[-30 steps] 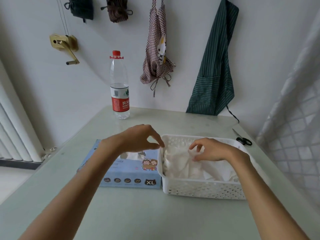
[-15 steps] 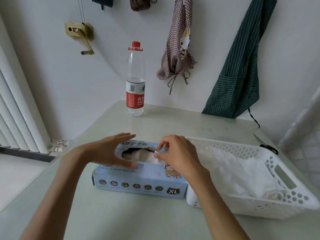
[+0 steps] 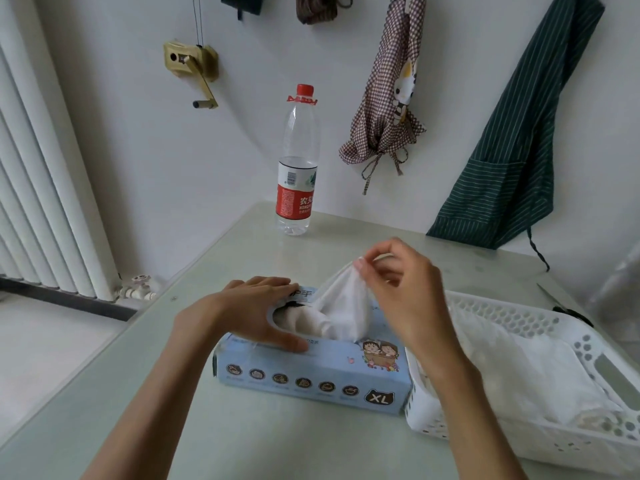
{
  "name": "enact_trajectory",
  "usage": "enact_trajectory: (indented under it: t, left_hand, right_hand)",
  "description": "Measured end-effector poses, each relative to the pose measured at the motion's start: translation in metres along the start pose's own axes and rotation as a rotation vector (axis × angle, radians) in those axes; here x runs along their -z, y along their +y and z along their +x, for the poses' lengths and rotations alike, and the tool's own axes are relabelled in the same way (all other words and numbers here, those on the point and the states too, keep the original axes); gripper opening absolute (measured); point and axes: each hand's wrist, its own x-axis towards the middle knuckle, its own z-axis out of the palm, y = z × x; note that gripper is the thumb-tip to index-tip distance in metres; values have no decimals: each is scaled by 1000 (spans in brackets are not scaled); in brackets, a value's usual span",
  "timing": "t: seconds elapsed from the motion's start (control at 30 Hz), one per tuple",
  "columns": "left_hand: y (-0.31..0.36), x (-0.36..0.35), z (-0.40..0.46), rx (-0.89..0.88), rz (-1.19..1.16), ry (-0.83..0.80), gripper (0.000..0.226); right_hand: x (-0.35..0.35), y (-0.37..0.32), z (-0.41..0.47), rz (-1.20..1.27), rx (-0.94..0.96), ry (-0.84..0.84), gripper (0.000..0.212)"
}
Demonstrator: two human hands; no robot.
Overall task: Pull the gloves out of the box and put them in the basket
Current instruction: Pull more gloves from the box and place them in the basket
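The right hand (image 3: 401, 292) pinched a white glove (image 3: 341, 306) between thumb and fingers above the box (image 3: 311, 372), the glove half drawn out and its lower part inside the slot. The left hand (image 3: 256, 313) lay flat on the box top, fingers straight, pressing it down. The basket (image 3: 588, 344) touched the box's right end and held more gloves (image 3: 519, 368). A bottle (image 3: 297, 168) stood on the surface (image 3: 173, 427) behind the box.
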Motion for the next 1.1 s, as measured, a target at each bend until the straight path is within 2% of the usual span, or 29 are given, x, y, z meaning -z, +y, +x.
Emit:
enact_trajectory:
  t: [0.03, 0.13, 0.23, 0.3, 0.4, 0.47, 0.53, 0.57, 0.63, 0.7, 0.8, 0.87, 0.97, 1.1]
  left_hand:
    - [0, 1, 0, -5, -1, -1, 99]
    - [0, 4, -1, -25, -17, 36, 100]
    - [11, 10, -1, -121, -202, 175, 98]
    - [19, 12, 2, -219, -420, 301, 74]
    - [23, 11, 8, -276, -510, 435, 22]
    - [20, 11, 10, -283, -563, 521, 14]
    - [21, 12, 10, -331, -630, 582, 13]
    - [22, 13, 9, -360, -668, 609, 12]
    - [26, 15, 7, -405, -726, 680, 12]
    - [29, 18, 5, -415, -754, 722, 15]
    - [26, 18, 6, -386, -687, 555, 27]
    - [23, 13, 9, -335, -598, 448, 25]
    - [18, 13, 8, -301, -622, 487, 25]
    - [13, 15, 4, -343, -713, 528, 36]
  right_hand:
    - [6, -2, 2, 26, 0, -5, 8]
    - [17, -2, 0, 86, -20, -159, 8]
    - [20, 2, 0, 78, -9, -206, 8]
    - [20, 3, -1, 85, -20, -277, 10]
    - [20, 9, 1, 144, -53, -239, 10]
    - [23, 13, 4, 154, -77, -246, 14]
    - [26, 18, 4, 118, -90, -289, 21]
    - [26, 19, 4, 92, -80, -298, 17]
    - [27, 17, 4, 92, -49, -253, 6]
    - [28, 15, 6, 187, -50, -164, 9]
    - [31, 10, 7, 358, -101, -128, 6]
    - [34, 11, 7, 396, -128, -120, 8]
    - [44, 19, 8, 406, -203, -84, 9]
    - [61, 25, 7, 396, -289, -167, 14]
